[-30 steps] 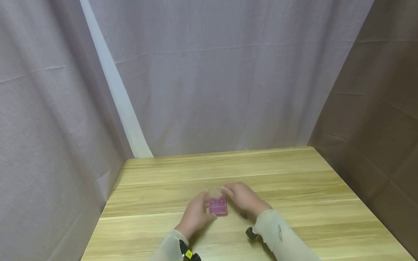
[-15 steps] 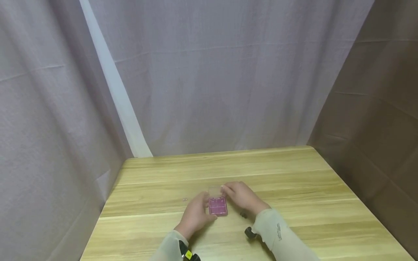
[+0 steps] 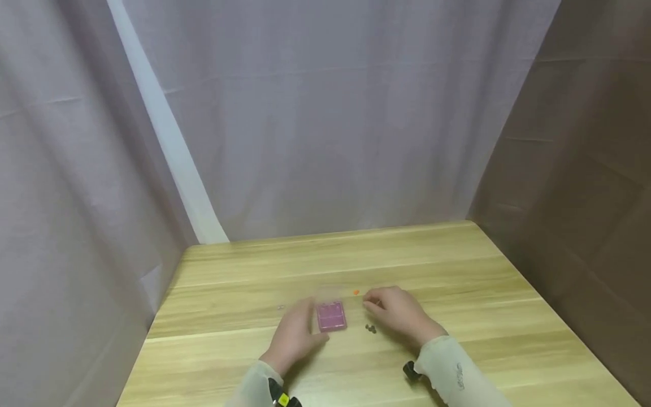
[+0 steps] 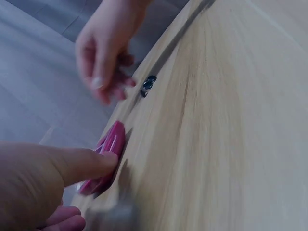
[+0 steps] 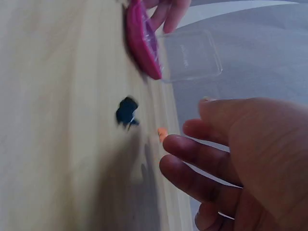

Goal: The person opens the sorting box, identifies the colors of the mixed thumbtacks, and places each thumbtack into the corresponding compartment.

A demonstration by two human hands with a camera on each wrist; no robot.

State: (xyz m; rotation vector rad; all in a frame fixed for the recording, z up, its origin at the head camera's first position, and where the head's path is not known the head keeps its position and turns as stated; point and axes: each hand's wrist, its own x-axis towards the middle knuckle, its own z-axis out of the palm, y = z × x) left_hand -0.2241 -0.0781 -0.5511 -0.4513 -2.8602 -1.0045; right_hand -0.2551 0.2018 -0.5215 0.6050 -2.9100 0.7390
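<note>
Pink box with its lid up, one hand at its side and one hand by the orange bits

A small pink box [image 3: 331, 317] sits on the wooden table [image 3: 229, 362], between the two hands. Thin lines cross inside it. Its see-through lid [image 5: 192, 55] is swung open on the far side, away from the person.

The left hand [image 3: 294, 333] is at the left side of the box. Its thumb and fingers are spread apart, like a big letter C. In the left wrist view, the thumb lies over the side of the box and looks like it touches it. I cannot tell how hard it presses.

The right hand [image 3: 404, 314] is to the right of the box and well apart from it. Its fingers are loosely bent with gaps between them, and nothing is pinched in them. The fingertips are near some little orange bits [image 3: 356, 292], which lie past the box and a bit to the right.

Little dark bits [image 3: 370, 328] lie in a bunch to the right of the box, nearer the person than the orange ones. Tiny pale bits [image 3: 280, 307] lie to the left of the left hand. They are too small to see well.

The person wears pale sleeves [image 3: 460, 370]. Behind the table hangs a grey curtain [image 3: 315, 113], with a white strip [image 3: 163, 127] running down on the left.
</note>
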